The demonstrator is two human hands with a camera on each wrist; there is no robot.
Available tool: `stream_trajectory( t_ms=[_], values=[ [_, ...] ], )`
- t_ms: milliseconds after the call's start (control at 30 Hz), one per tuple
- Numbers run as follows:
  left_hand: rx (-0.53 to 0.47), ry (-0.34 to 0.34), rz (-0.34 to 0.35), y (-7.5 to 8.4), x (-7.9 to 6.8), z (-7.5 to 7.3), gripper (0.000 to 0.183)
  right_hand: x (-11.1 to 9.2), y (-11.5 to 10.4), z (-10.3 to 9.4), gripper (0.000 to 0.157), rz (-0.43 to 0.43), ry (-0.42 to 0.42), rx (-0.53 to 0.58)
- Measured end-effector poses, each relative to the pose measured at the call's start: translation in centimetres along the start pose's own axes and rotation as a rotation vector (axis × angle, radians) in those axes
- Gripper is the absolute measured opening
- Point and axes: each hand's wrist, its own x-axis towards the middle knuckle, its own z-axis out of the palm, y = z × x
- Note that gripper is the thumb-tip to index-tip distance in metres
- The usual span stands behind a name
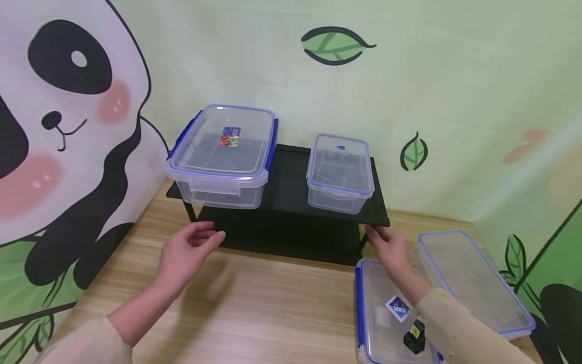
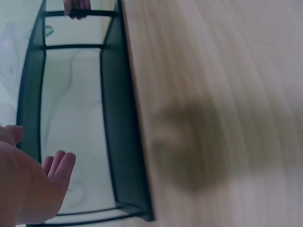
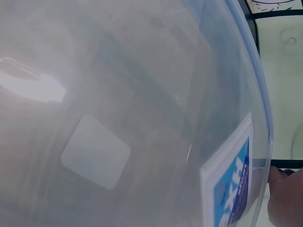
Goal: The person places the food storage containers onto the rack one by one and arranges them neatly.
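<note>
A black two-tier rack point(image 1: 291, 177) stands against the back wall. A large clear lidded food container point(image 1: 218, 151) rests on its top tier at the left, a smaller one point(image 1: 341, 172) at the right. My left hand point(image 1: 188, 253) is in front of the rack's left end, fingers loosely bent, thumb apart, nothing held. In the left wrist view, a gap shows between that hand's fingers point(image 2: 64, 168) and thumb. My right hand point(image 1: 391, 247) grips the rack's front right leg; its curled fingers point(image 2: 77, 8) show over the leg in the left wrist view.
Right of the rack, a clear container with a blue-clipped lid point(image 1: 382, 313) lies on the wooden table point(image 1: 273, 313), under my right forearm. Another clear container point(image 1: 473, 278) is beside it. A panda-printed backdrop point(image 1: 254, 55) hangs behind.
</note>
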Motion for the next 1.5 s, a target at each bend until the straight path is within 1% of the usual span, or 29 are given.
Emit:
stream_trajectory(
  t_ms=[167,233,333,500,633,733,800,1000,1167,1267,1367,1500],
  values=[
    [0.005,0.144,0.012,-2.6,1.0,-0.5,0.057,-0.3,0.1,-0.4,0.051,-0.011,-0.021,0.007],
    [-0.008,0.195,-0.005,-3.5,1.6,-0.6,0.057,-0.4,0.1,-0.6,0.052,-0.017,-0.029,0.002],
    [-0.047,0.252,-0.05,-4.6,2.2,-0.9,0.059,-0.7,0.2,-1.0,0.055,-0.02,-0.037,-0.007],
    [-0.113,0.313,-0.101,-6.1,3.2,-0.8,0.063,-1.2,0.1,-1.5,0.06,0.002,-0.041,-0.019],
    [-0.169,0.355,-0.107,-7.2,4.2,-0.3,0.064,-1.7,0.0,-2.0,0.063,0.012,-0.05,-0.027],
    [-0.219,0.371,-0.111,-8.0,5.0,0.1,0.066,-2.1,0.1,-2.3,0.065,0.007,-0.058,-0.02],
    [-0.235,0.373,-0.124,-8.5,5.5,0.3,0.068,-2.3,0.2,-2.6,0.067,0.002,-0.062,-0.024],
    [-0.275,0.386,-0.165,-9.4,6.9,0.9,0.067,-3.3,0.2,-3.2,0.069,-0.013,-0.085,-0.036],
    [-0.287,0.431,-0.195,-9.8,8.0,1.4,0.064,-4.4,-0.1,-3.8,0.074,0.013,-0.088,-0.05],
    [-0.321,0.459,-0.204,-9.8,8.5,1.5,0.062,-5.1,-0.2,-4.2,0.075,0.021,-0.09,-0.04],
    [-0.369,0.475,-0.195,-9.7,9.0,1.6,0.058,-5.8,-0.2,-4.7,0.071,0.018,-0.096,-0.005],
    [-0.378,0.509,-0.196,-9.5,9.6,1.8,0.05,-6.5,-0.2,-5.2,0.07,0.028,-0.109,0.016]
  ],
)
